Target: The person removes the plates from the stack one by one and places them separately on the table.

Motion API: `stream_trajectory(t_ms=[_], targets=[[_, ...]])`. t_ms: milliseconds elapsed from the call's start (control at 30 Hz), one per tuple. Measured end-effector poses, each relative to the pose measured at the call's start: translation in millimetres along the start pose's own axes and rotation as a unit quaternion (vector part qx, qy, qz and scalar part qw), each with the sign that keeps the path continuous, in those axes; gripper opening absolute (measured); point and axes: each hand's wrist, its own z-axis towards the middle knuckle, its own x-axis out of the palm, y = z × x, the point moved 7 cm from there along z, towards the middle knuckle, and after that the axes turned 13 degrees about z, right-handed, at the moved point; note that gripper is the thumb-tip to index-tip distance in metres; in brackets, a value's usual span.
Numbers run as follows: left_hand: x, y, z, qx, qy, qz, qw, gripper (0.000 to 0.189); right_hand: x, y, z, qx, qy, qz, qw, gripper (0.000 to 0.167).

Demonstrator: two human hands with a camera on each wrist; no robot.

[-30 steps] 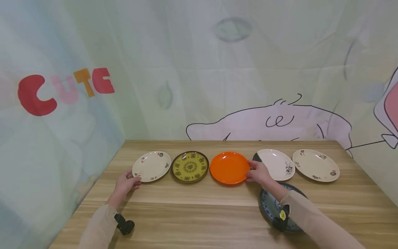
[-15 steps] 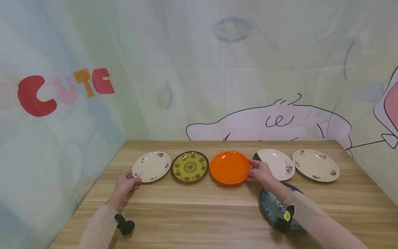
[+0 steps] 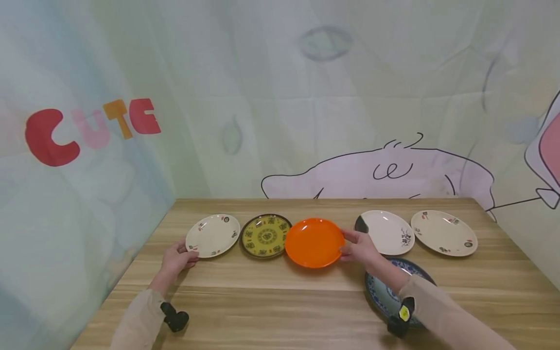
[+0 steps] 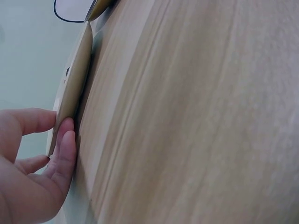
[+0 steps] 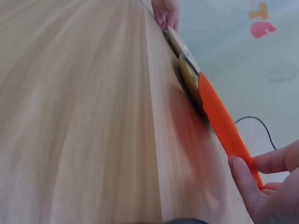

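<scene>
An orange plate (image 3: pixel 315 243) is pinched at its right rim by my right hand (image 3: pixel 360 250). In the right wrist view the orange plate (image 5: pixel 222 121) hangs above the tabletop, thumb on one face and fingers on the other. Its left edge overlaps the yellow-green patterned plate (image 3: pixel 266 236) in the head view. At the far left my left hand (image 3: pixel 176 261) grips the near left rim of a cream plate (image 3: pixel 213 236). The left wrist view shows that cream plate (image 4: pixel 74 77) between the thumb and fingers, its far part low by the wood.
A white plate with a dark green patch (image 3: pixel 387 233) and another cream plate (image 3: pixel 444 233) lie at the back right. A blue patterned plate (image 3: pixel 380 291) sits under my right forearm. The wooden table (image 3: pixel 262 316) meets a printed cloth backdrop (image 3: pixel 280 97) behind.
The orange plate has risen off the table and shifted left and nearer in my right hand, away from the white plate. My left hand stays on the cream plate.
</scene>
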Motion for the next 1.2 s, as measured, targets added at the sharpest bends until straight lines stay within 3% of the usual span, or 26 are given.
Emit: stream_trajectory(t_ms=[633, 933, 1200], targets=[[0.5, 0.9, -1.8, 0.002, 0.003, -0.008, 1.0, 0.06, 47, -11, -19.8, 0.004, 0.038, 0.046, 0.9982, 0.054], [-0.1, 1.6, -0.2, 0.003, 0.01, -0.004, 0.9999, 0.063, 77, -16, -28.5, -0.012, 0.082, 0.062, 0.9947, 0.057], [-0.1, 1.8, -0.8, 0.005, 0.011, -0.002, 0.9999, 0.063, 101, -22, -33.9, 0.002, 0.117, 0.081, 0.9898, 0.06]])
